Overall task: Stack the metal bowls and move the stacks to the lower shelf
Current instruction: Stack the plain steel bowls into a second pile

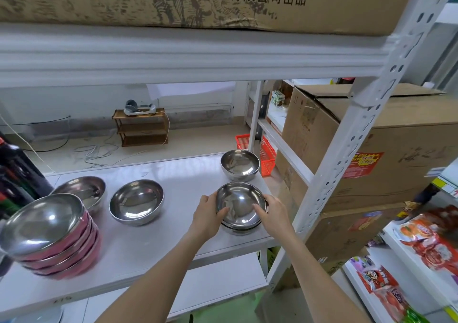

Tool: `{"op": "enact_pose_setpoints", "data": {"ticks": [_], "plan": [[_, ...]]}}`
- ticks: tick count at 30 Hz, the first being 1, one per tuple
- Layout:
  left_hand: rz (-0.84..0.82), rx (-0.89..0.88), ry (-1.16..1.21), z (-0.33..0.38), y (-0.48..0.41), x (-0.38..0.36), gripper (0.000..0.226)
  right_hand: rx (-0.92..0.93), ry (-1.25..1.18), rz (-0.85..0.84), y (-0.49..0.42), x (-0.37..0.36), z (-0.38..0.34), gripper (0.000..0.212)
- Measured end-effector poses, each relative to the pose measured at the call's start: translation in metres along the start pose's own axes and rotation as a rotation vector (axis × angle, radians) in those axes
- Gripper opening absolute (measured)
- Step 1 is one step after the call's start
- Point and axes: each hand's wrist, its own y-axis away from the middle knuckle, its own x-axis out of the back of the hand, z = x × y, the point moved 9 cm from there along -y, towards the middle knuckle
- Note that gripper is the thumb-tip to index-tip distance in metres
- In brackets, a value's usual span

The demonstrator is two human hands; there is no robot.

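A white metal shelf [158, 226] fills the view, with a printed cardboard box [198, 0] on the level above at 12 o'clock. At 9 o'clock a stack of pink-sided bowls [53, 236] leans to the left, partly blurred. Two single metal bowls sit at 10 o'clock [85, 190] and near centre [136, 201], another at 1 o'clock [240, 164] by the shelf's far right corner. The held stack of metal bowls [241, 207] rests near the shelf's front right edge; how many bowls it holds is hard to make out. The left hand [207, 215] grips its left rim and the right hand [273, 213] its right rim, thumbs inside, fingers [260, 208] clamped over the edge. Both forearms reach up from 6 o'clock.
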Motion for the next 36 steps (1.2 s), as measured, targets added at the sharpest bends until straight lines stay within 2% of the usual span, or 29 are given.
{"op": "enact_pose_setpoints", "data": {"ticks": [6, 9, 16, 19, 28, 36], "plan": [[-0.103, 0.015, -0.105, -0.005, -0.008, 0.007, 0.058, -0.074, 0.058, -0.034, 0.002, 0.0, 0.0, 0.033], [-0.09, 0.007, -0.138, -0.001, -0.016, 0.027, 0.066, -0.103, 0.066, -0.003, -0.002, 0.016, -0.008, 0.053], [0.175, -0.113, -0.168, 0.037, -0.051, 0.089, 0.066, 0.015, 0.04, 0.123, -0.039, 0.059, -0.048, 0.054], [0.205, -0.134, -0.169, 0.044, -0.07, 0.091, 0.067, 0.053, 0.033, 0.136, -0.063, 0.064, -0.053, 0.057], [0.109, -0.055, -0.215, 0.02, -0.144, 0.042, 0.075, 0.049, 0.052, 0.047, -0.147, 0.028, -0.025, 0.07], [-0.071, 0.102, -0.085, -0.023, -0.184, -0.004, 0.072, -0.035, 0.065, -0.047, -0.192, -0.025, 0.019, 0.076]]}}
